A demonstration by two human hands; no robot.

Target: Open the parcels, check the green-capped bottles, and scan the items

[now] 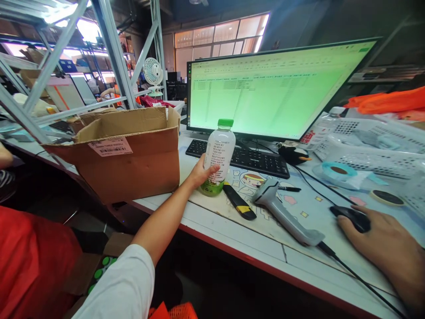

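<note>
My left hand [202,173] is wrapped round the lower part of a clear plastic bottle [219,153] with a green cap and a printed label. The bottle stands upright at the edge of the desk mat. At the right, my right hand [381,230] lies over a black computer mouse [354,219], its fingers curled on it. Between the hands lie a black and yellow box cutter [239,203] and a grey barcode scanner [287,215] with its cable. A pen [288,188] is partly hidden by the scanner.
An open cardboard box [133,164] stands left of the bottle, overhanging the desk edge. Behind are a black keyboard [259,160] and a lit monitor [272,95]. Tape rolls [387,197] and white baskets [358,153] sit at right. A person's red garment [33,261] shows lower left.
</note>
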